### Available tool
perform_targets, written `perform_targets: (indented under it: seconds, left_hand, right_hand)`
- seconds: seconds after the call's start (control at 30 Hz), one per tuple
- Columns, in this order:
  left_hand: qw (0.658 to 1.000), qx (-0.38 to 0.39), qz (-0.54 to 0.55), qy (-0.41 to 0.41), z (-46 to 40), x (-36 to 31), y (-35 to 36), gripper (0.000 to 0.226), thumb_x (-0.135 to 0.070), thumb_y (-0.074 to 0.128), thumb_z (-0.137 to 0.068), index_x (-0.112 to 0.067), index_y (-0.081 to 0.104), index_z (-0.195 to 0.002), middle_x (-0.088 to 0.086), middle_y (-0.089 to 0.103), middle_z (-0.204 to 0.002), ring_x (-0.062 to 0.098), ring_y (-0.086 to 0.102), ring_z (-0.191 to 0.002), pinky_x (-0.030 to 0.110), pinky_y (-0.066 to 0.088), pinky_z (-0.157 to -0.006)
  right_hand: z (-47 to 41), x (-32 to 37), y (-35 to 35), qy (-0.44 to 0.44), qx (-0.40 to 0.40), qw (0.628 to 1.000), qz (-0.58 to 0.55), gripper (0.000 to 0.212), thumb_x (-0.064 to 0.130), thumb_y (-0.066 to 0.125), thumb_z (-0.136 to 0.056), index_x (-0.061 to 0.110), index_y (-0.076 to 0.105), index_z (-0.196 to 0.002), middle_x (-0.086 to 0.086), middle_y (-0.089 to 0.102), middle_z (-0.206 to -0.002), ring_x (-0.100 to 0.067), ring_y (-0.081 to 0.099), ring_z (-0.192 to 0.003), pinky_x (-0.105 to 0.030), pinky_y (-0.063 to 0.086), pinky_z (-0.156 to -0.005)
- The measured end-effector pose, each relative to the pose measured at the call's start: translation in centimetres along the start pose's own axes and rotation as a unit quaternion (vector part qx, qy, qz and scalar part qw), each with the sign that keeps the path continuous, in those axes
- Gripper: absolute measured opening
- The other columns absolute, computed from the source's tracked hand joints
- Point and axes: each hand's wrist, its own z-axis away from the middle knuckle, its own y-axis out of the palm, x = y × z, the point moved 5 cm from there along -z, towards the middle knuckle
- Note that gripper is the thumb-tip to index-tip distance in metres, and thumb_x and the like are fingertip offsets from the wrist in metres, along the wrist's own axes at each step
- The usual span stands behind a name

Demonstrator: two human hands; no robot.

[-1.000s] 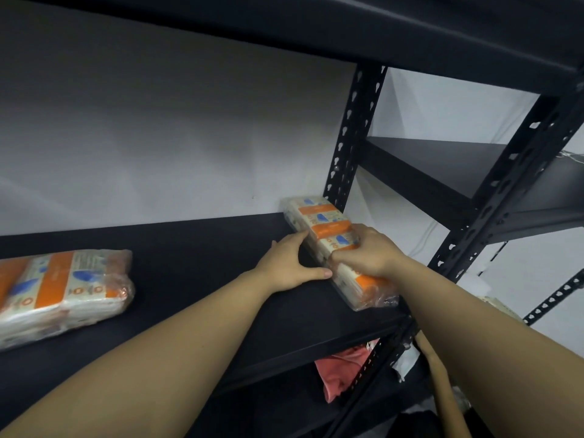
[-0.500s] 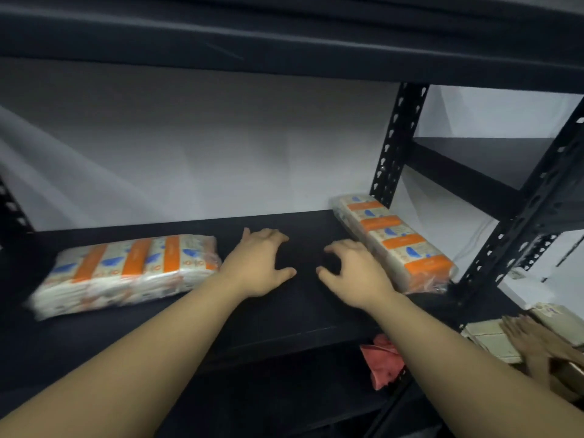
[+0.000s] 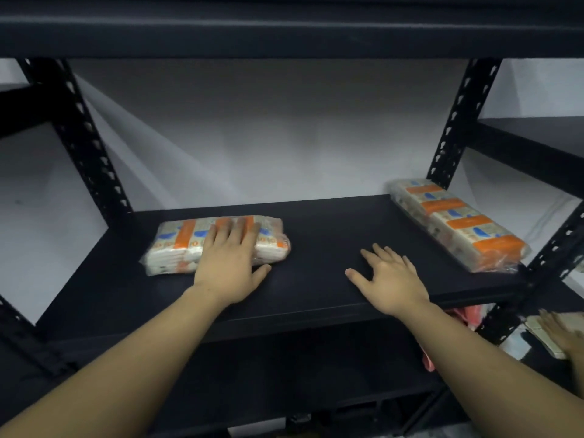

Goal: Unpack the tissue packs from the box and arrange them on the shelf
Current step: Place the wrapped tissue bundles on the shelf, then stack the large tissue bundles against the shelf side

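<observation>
Two tissue packs in clear wrap with orange and blue print lie on the black shelf board (image 3: 319, 229). The left tissue pack (image 3: 172, 248) lies crosswise at the left middle; my left hand (image 3: 229, 257) rests flat on its right half, fingers spread, thumb out on the board. The right tissue pack (image 3: 458, 222) lies lengthwise along the right end, beside the rear post. My right hand (image 3: 387, 276) hovers palm down over the bare board between the two packs, fingers apart, holding nothing. No box is in view.
Black perforated posts (image 3: 455, 121) frame the bay, with a shelf board close overhead (image 3: 284, 30). A white wall is behind. At the lower right, another person's hand (image 3: 565, 338) lies on a pale package (image 3: 538, 327); something pink (image 3: 471, 312) sits below the shelf.
Both hands let go of the right pack and moved left. My left hand has come down on the left pack; my right hand hovers mid-shelf. The view has swung left.
</observation>
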Motion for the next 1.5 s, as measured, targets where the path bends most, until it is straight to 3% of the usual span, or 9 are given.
perform_targets:
  seconds: [0.13,0.37,0.53,0.63,0.83,0.97,1.23,1.4,1.5]
  left_hand:
    - [0.999,-0.006,0.025,0.037,-2.3,1.1,0.7,0.077,-0.064,0.052,-0.093,-0.02,0.04,-0.155,0.011,0.043,-0.16,0.038,0.038,-0.144,0.054,0.023,-0.121]
    - [0.996,0.054,0.06,0.024,-5.7,0.3,1.0,0.086,-0.063,0.056,-0.094,-0.023,0.022,-0.163,0.012,0.018,-0.171,0.037,0.014,-0.157,0.058,0.007,-0.126]
    - [0.978,-0.017,0.199,0.058,0.7,-6.7,-0.7,0.082,-0.053,0.067,-0.092,-0.02,0.035,-0.16,0.01,0.028,-0.167,0.032,0.022,-0.155,0.052,0.017,-0.128]
    - [0.972,0.0,0.224,0.062,5.2,-11.4,0.0,0.08,-0.054,0.063,-0.095,-0.022,0.031,-0.162,0.003,0.021,-0.171,0.022,0.012,-0.159,0.043,0.0,-0.129]
    - [0.98,0.005,0.193,0.044,13.1,-17.1,4.5,0.082,-0.052,0.059,-0.098,-0.023,0.021,-0.164,0.0,0.002,-0.174,0.017,-0.008,-0.16,0.043,-0.006,-0.127]
    - [0.975,0.041,0.219,-0.005,17.4,-18.0,8.5,0.08,-0.046,0.062,-0.099,-0.02,0.023,-0.164,0.0,0.001,-0.174,0.015,-0.01,-0.159,0.042,-0.005,-0.126]
    - [0.951,0.194,0.224,-0.087,27.3,-16.1,21.4,0.077,-0.047,0.063,-0.098,-0.018,0.03,-0.162,0.007,0.019,-0.171,0.024,0.012,-0.159,0.038,-0.004,-0.126]
    - [0.925,0.299,0.198,-0.124,34.2,-13.7,31.1,0.074,-0.052,0.064,-0.091,-0.011,0.048,-0.151,0.015,0.047,-0.156,0.037,0.041,-0.144,0.047,0.025,-0.12]
    - [0.894,0.363,0.219,-0.145,38.6,-12.3,37.6,0.076,-0.045,0.073,-0.092,-0.011,0.045,-0.153,0.014,0.044,-0.158,0.035,0.039,-0.145,0.043,0.028,-0.12]
  right_hand:
    - [1.2,0.2,0.3,0.006,-0.016,1.0,-0.008,0.074,0.071,0.031,-0.101,0.03,0.032,-0.162,0.004,0.019,-0.173,-0.017,0.011,-0.16,-0.044,0.007,-0.13]
    - [3.3,-0.2,0.6,-0.021,-0.043,0.999,-0.022,0.067,0.064,0.03,-0.105,0.029,0.034,-0.162,0.004,0.021,-0.172,-0.014,0.011,-0.16,-0.038,0.004,-0.13]
    - [5.7,-1.6,0.9,-0.081,-0.08,0.99,-0.08,0.06,0.06,0.039,-0.105,0.028,0.046,-0.156,0.005,0.032,-0.168,-0.011,0.019,-0.157,-0.031,0.005,-0.128]
    - [7.6,-2.6,1.4,-0.127,-0.116,0.979,-0.109,0.054,0.053,0.049,-0.105,0.024,0.054,-0.151,0.004,0.042,-0.163,-0.01,0.027,-0.154,-0.028,0.005,-0.128]
    - [12.8,-5.0,5.2,-0.199,-0.178,0.95,-0.159,0.052,0.036,0.064,-0.1,0.018,0.057,-0.148,0.001,0.041,-0.164,-0.014,0.026,-0.156,-0.044,0.014,-0.129]
    - [15.5,-7.0,10.7,-0.207,-0.106,0.957,-0.175,0.056,0.042,0.059,-0.1,0.018,0.054,-0.15,0.001,0.042,-0.163,-0.015,0.03,-0.155,-0.048,0.023,-0.127]
    - [19.4,-10.1,23.3,-0.136,0.052,0.973,-0.181,0.065,0.057,0.049,-0.099,0.018,0.054,-0.151,-0.001,0.047,-0.16,-0.021,0.04,-0.149,-0.046,0.034,-0.121]
    - [23.1,-11.0,34.0,-0.109,0.163,0.968,-0.154,0.068,0.059,0.054,-0.096,0.016,0.058,-0.147,-0.005,0.054,-0.154,-0.024,0.049,-0.143,-0.041,0.037,-0.118]
    - [24.9,-11.1,40.6,-0.086,0.224,0.958,-0.158,0.078,0.069,0.046,-0.091,0.016,0.058,-0.148,-0.004,0.054,-0.154,-0.024,0.048,-0.143,-0.039,0.037,-0.119]
